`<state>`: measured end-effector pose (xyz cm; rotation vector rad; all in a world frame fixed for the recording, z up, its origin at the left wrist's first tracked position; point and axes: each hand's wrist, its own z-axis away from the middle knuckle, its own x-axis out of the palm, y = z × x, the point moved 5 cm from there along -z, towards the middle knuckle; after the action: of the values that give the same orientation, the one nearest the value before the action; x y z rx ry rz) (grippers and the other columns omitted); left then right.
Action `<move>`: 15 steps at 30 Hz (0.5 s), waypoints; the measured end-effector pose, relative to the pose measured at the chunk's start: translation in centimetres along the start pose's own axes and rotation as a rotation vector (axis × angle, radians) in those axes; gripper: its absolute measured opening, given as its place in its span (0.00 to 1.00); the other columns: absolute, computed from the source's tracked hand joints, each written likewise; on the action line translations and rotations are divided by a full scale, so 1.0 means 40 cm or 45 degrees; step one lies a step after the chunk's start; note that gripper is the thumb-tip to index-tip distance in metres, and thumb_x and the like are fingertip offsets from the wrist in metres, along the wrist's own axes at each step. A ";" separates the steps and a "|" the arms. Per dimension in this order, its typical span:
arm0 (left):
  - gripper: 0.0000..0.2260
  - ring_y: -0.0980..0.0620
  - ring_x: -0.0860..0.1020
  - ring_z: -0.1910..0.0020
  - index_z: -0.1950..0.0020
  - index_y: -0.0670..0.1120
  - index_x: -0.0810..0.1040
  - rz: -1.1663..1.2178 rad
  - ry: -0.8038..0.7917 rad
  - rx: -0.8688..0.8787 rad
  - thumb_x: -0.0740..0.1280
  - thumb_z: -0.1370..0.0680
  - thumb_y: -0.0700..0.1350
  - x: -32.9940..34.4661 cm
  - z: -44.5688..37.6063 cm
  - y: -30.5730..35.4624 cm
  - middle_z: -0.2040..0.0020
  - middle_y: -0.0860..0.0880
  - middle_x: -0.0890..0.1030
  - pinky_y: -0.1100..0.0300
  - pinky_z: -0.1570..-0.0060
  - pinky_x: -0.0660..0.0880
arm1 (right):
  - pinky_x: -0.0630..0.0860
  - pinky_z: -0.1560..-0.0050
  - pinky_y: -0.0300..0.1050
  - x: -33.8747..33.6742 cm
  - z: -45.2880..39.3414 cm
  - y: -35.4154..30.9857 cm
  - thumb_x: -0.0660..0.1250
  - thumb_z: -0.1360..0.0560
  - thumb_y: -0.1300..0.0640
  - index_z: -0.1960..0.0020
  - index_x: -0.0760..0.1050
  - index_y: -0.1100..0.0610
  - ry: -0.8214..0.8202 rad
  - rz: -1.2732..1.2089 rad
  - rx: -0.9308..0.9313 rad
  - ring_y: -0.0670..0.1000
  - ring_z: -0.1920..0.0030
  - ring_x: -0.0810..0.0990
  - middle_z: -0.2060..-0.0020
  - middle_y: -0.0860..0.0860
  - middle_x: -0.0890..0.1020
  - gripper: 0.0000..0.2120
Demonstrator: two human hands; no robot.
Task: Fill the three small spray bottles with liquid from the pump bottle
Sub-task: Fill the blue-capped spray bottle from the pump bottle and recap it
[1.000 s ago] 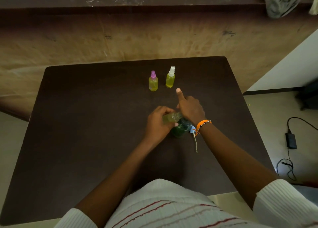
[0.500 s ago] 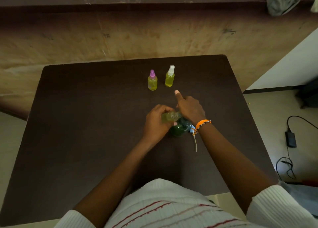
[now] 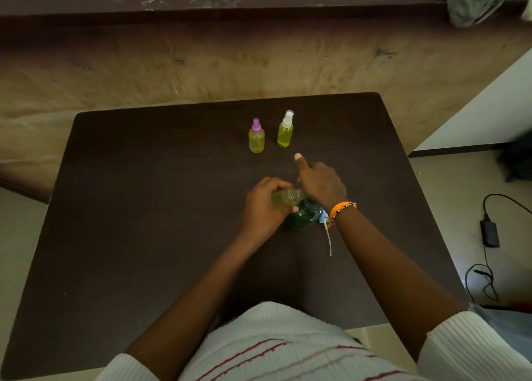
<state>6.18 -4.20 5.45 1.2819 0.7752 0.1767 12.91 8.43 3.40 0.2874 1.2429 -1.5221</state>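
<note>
On a dark bench (image 3: 144, 208), the left hand (image 3: 260, 208) wraps its grip round a tilted small spray bottle (image 3: 286, 197). The right hand (image 3: 321, 183) presses down on the green pump bottle (image 3: 303, 216) beneath, thumb outstretched. Beyond both hands stand two filled spray bottles (image 3: 256, 137).

Both bare forearms reach forward from white ribbed sleeves pushed up near the elbows and converge toward the middle of the view. The left hand (image 3: 263, 208) is curled, fingers wrapped over the top and thumb tucked beneath, gripping a small spray bottle (image 3: 288, 197) that lies tilted on its side. The right hand (image 3: 321, 183) sits just beside it, knuckles up, palm pressing down on the head of a green pump bottle (image 3: 303, 218); its thumb sticks out straight, pointing away from the body. An orange beaded bracelet (image 3: 341, 208) circles the right wrist, a thin cord hanging from it.
</note>
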 end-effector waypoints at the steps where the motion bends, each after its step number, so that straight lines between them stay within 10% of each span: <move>1: 0.14 0.57 0.76 0.57 0.54 0.45 0.79 -0.007 0.000 0.003 0.76 0.38 0.36 -0.001 0.000 0.000 0.57 0.55 0.76 0.66 0.56 0.72 | 0.66 0.34 0.62 0.001 0.000 0.000 0.46 0.24 0.32 0.45 0.79 0.56 -0.026 0.008 0.012 0.60 0.40 0.76 0.43 0.56 0.80 0.34; 15: 0.15 0.63 0.74 0.59 0.54 0.45 0.79 -0.028 -0.001 -0.005 0.76 0.38 0.36 0.008 -0.008 -0.011 0.59 0.58 0.75 0.74 0.60 0.68 | 0.70 0.38 0.59 -0.011 0.013 0.000 0.55 0.21 0.42 0.54 0.78 0.58 0.117 -0.066 0.009 0.61 0.45 0.77 0.48 0.57 0.81 0.22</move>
<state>6.09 -3.92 4.92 1.2690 0.7876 0.1602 13.28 8.26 3.93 0.3353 1.3260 -1.5729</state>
